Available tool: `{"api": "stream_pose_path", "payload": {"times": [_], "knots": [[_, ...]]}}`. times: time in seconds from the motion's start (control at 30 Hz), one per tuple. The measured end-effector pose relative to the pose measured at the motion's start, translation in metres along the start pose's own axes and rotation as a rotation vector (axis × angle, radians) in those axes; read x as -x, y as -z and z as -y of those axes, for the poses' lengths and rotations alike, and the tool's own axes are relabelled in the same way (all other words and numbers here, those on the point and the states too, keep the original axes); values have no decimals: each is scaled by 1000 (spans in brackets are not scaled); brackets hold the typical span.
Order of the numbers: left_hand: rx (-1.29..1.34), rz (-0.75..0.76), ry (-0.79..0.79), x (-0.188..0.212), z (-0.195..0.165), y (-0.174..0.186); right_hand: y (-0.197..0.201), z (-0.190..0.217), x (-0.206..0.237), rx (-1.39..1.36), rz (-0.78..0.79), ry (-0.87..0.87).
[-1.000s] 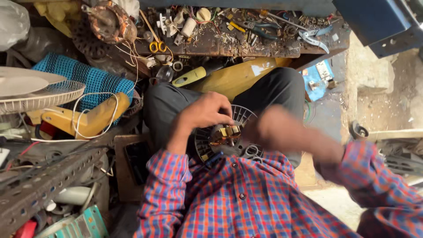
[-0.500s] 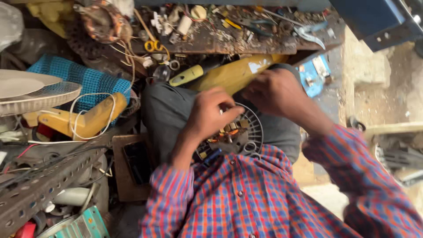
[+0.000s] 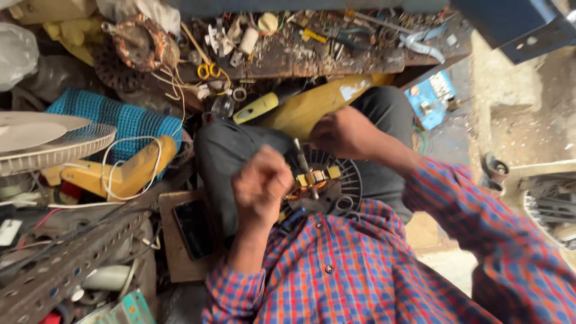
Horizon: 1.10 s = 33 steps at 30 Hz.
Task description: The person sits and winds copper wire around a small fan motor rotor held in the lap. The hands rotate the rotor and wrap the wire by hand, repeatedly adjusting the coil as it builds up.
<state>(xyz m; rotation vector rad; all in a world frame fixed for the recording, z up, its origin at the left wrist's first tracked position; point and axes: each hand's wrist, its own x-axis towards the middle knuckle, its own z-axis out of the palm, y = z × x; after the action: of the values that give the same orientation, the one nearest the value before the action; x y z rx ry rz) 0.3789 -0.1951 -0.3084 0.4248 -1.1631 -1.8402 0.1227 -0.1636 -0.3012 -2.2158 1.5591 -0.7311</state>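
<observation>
A round black fan motor (image 3: 345, 180) with copper windings and yellow parts lies in my lap, on dark grey trousers. My left hand (image 3: 261, 183) is curled tight at the motor's left edge and looks blurred. My right hand (image 3: 345, 132) sits above the motor, closed around the handle of a screwdriver (image 3: 303, 163). Its metal shaft slants down onto the middle of the motor. Both sleeves are red and blue check.
A cluttered wooden bench (image 3: 336, 57) with small tools, yellow-handled scissors (image 3: 210, 71) and screws runs along the top. A yellow casing (image 3: 312, 105) lies by my knee. At left are a white fan grille (image 3: 57, 147), a yellow part (image 3: 123, 174), a perforated metal bar (image 3: 66, 264) and a phone (image 3: 195, 228).
My right hand rose from the lower right of the motor to above it, now with the screwdriver shaft showing. My left hand slid down and to the left, off the motor's centre.
</observation>
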Motion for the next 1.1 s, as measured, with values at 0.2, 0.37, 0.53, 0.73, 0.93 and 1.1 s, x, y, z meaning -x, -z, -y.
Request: {"api": "stream_pose_path", "payload": {"times": [0.2,0.37,0.53,0.73,0.93,1.1], "knots": [[-862,658,21,-94,0,-6,24,43,42,18,255,25],[-642,320,-61,-21,-30,-10,31,98,22,-222,277,206],[-970,231,-346,21,-11,-10,0,23,-7,-168,79,-6],[-872,509,18,-76,9,-11,14,6,38,221,-10,-131],[-683,239,-30,-45,-19,-1,28,89,34,-183,330,207],[-1483,473,-639,32,-10,2,4,40,-2,-215,111,100]]}}
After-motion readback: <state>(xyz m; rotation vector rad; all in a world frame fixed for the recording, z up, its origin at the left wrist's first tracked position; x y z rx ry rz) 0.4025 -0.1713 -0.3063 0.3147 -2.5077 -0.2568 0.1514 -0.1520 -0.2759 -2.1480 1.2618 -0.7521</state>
